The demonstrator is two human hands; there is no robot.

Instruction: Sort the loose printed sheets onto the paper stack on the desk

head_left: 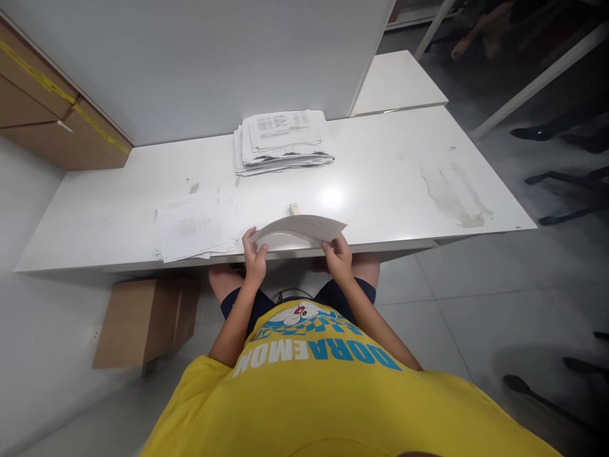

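Observation:
Both my hands hold a thin sheaf of white paper [302, 227] just above the near edge of the white table [380, 184]. My left hand [255, 255] grips its left end with the fingers curled around it. At the sheaf's right end, my right hand [337, 255] pinches it. The sheets bow upward in the middle. A loose spread of printed sheets [195, 226] lies on the table to the left of my hands. A thick stack of printed papers [281, 141] sits at the back of the table by the wall.
A small pale object [294, 208] lies just beyond the held sheets. A cardboard box [143, 320] stands on the floor under the table's left side. Brown boxes [52, 117] are stacked at far left. Chair legs [566, 190] stand on the right floor.

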